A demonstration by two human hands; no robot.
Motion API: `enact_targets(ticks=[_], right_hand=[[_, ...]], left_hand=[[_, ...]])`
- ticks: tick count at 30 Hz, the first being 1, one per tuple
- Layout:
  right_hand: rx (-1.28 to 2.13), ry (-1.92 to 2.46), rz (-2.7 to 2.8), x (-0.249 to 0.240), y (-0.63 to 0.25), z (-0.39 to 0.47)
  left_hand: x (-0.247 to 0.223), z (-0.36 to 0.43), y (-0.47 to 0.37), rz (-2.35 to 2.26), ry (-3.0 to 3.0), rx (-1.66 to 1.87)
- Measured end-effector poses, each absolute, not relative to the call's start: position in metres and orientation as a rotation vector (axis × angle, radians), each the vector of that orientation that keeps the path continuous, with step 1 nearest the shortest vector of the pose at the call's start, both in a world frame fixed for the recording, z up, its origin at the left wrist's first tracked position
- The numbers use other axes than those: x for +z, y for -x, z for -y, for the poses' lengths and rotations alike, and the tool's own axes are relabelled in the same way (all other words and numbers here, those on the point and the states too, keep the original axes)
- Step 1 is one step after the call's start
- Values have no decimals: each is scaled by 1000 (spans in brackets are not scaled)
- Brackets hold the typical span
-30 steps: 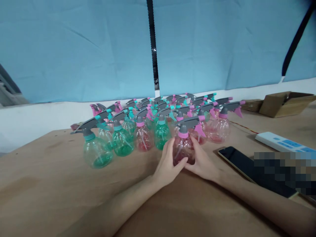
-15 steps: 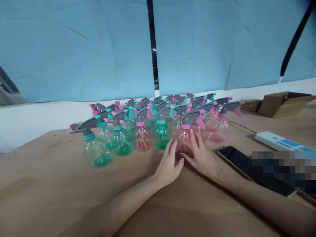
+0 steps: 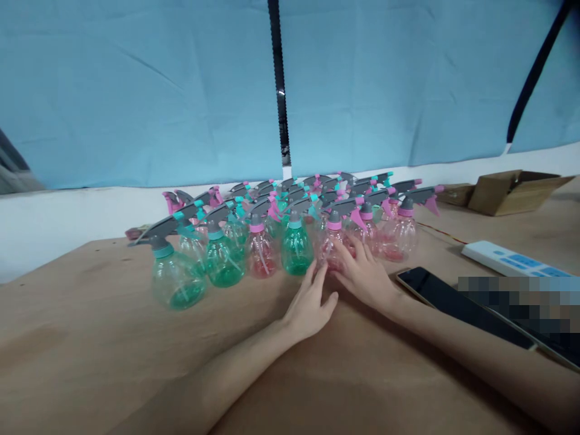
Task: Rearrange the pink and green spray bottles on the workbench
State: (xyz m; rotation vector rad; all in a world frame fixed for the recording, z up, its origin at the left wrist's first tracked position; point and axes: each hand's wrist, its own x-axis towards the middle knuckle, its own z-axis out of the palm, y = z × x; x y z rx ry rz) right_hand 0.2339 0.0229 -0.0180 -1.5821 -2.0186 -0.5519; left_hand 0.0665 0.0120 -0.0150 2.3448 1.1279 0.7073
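A clear pink spray bottle (image 3: 334, 238) with a grey head and pink collar stands upright at the front of a close group of similar bottles. My right hand (image 3: 365, 275) touches its front and right side, fingers bent loosely apart, not wrapped round it. My left hand (image 3: 308, 302) is open at the bottle's lower left, fingers stretched forward and thumb apart. Its fingertips are at or very near the bottle; contact is unclear. Just left stands a green spray bottle (image 3: 296, 248), with another pink spray bottle (image 3: 261, 251) beyond it. My right fingertips are partly hidden among the bottles.
More spray bottles, including a green one (image 3: 179, 281) at the left end, stand on the wooden table (image 3: 90, 338). To the right lie a dark phone (image 3: 448, 302), a white power strip (image 3: 516, 257) and an open cardboard box (image 3: 510, 193). Blue cloth (image 3: 181, 90) hangs behind.
The front pink bottle has shifted slightly left and back into the row. My right hand has moved left across its front; my left hand has hardly moved.
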Motion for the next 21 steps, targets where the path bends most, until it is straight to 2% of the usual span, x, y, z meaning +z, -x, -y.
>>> enact_targets(ticks=[13,21], right_hand=[[-519,1709,2054,-1,-226,-42],[-570,1733,2062,1,-223,-52]], left_hand=[[-14,-12,-66,-1128,-2435,521],[-12,-9,-65,-1109,-2641,216]])
